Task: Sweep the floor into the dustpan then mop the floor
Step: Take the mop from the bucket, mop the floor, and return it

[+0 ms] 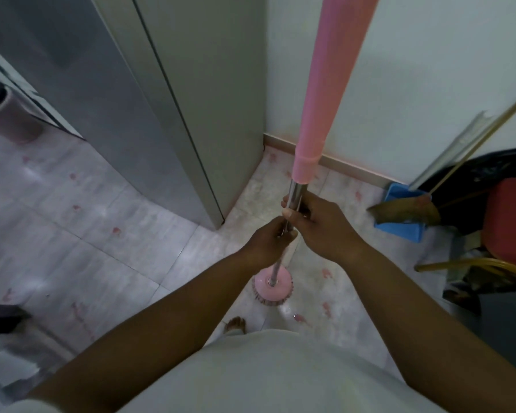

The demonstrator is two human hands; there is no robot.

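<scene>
So I've got both hands on the mop (pixel 316 129), the one with the fat pink plastic grip on top and the thin silver metal shaft below it. My right hand (pixel 319 225) is wrapped round the shaft just under where the pink part ends, thumb on the near side. My left hand (pixel 268 242) grips the shaft right below that, the two hands touching. The pole stands close to upright, tipped a bit toward me at the top.

The round pink mop head (pixel 273 284) sits flat on the pale marble-look floor tiles (pixel 108 239), its fringe sticking out round the edge, just ahead of my bare foot (pixel 236 323).

It's the corner between the tall grey cabinet (pixel 149 108) on the left and the white wall (pixel 429 70). Over to the right, the blue plastic dustpan (pixel 399 231) sits on the floor by the wall's skirting, with the brown-bristled broom (pixel 405 213) lying across it and its yellowish stick angled up toward the wall. A red seat (pixel 510 222) is just beside them. Way off on the left there's a pink bucket (pixel 9 120) on the floor.
</scene>
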